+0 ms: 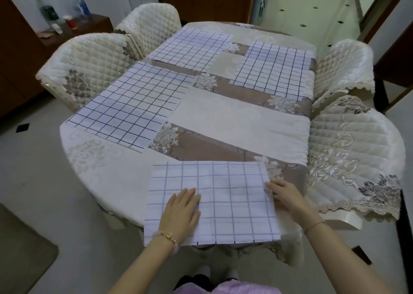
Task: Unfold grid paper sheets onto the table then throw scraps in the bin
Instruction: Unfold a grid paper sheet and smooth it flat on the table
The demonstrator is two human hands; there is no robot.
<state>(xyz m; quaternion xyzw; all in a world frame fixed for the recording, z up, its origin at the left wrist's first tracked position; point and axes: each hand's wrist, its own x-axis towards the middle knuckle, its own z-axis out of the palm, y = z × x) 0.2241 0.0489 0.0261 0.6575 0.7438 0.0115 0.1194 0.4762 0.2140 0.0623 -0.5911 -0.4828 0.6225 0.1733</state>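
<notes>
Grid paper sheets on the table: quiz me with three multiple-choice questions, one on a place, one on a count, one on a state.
1. The left hand rests on: A a chair; B the near sheet; C a bottle.
2. Grid sheets on the table: A two; B six; C four.
3. The left hand is: A flat, fingers straight; B a fist; C pinching a scrap.
Answers: B, its palm lies on that sheet; C, four lie spread; A, its fingers lie straight.

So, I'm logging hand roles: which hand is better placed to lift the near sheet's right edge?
Probably the right hand: its fingers touch the right edge of the near sheet, while the left hand lies flat on its left part, holding it down.
</notes>
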